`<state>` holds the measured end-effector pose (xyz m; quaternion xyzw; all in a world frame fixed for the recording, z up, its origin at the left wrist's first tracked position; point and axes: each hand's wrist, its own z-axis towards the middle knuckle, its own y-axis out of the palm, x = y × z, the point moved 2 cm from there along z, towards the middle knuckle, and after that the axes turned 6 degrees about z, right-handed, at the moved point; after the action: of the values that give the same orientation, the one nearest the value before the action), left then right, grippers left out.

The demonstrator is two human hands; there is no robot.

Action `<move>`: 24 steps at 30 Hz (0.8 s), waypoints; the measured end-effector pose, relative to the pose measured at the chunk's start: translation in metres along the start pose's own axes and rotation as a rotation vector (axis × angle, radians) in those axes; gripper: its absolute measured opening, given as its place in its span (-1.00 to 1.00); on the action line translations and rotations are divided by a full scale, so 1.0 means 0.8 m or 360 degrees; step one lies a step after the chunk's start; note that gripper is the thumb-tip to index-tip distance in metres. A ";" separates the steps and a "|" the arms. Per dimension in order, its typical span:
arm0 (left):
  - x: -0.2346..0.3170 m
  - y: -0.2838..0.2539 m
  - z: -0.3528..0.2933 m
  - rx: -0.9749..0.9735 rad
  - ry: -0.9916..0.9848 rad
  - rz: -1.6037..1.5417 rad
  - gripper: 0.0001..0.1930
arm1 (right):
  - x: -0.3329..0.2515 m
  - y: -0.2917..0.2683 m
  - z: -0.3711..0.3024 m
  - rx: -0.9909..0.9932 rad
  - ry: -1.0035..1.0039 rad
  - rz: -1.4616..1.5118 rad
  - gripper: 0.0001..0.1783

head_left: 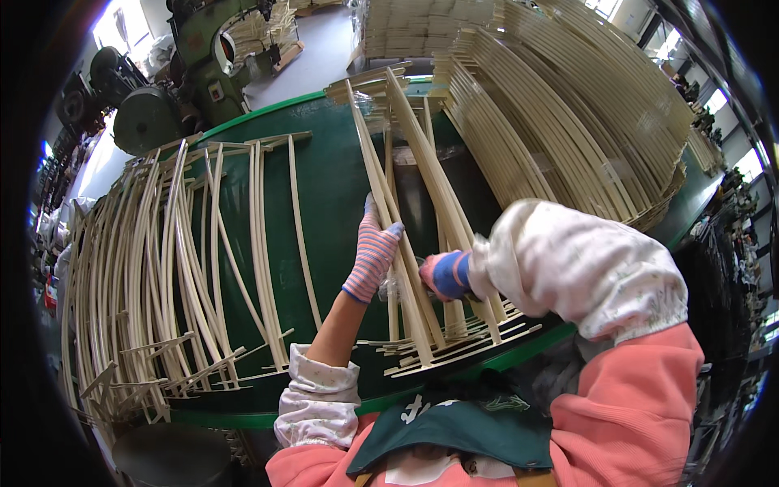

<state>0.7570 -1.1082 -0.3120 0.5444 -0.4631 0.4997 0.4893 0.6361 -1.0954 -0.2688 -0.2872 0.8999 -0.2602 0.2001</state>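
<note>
My left hand (375, 253), in a pink and grey striped glove, is closed around a long cream strip (369, 154) running away from me over the green table. Just right of it, my right hand (448, 274), in a blue and pink glove, is closed low among the strips; what its fingers hold is hidden. A second pair of long strips (428, 170) passes beside and over my right hand. Beneath both hands, crosswise strips (454, 345) lie at the table's near edge, with bits of clear plastic wrap (388, 286) between.
Many loose cream strips (150, 268) spread over the left of the green table (276, 219). A tall stack of bundled strips (560, 122) fills the right side. Green machinery (207, 61) stands beyond the far left edge. A dark round stool (172, 454) is at lower left.
</note>
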 end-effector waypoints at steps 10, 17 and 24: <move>-0.008 0.003 0.002 0.0061 0.0077 0.0149 -0.20 | -0.020 0.027 -0.042 0.0007 -0.0018 0.0199 -0.67; 0.003 -0.002 -0.008 0.0040 -0.0052 0.0146 -0.39 | 0.003 -0.004 -0.155 0.1037 0.0138 0.0277 -0.74; 0.011 -0.001 -0.007 0.0052 0.0116 0.0255 -0.19 | 0.115 0.189 -0.286 0.1522 0.0041 0.1735 -0.51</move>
<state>0.7577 -1.1027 -0.3031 0.4950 -0.4787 0.5644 0.4554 0.3875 -0.9660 -0.1967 0.3243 0.7052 -0.4919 0.3945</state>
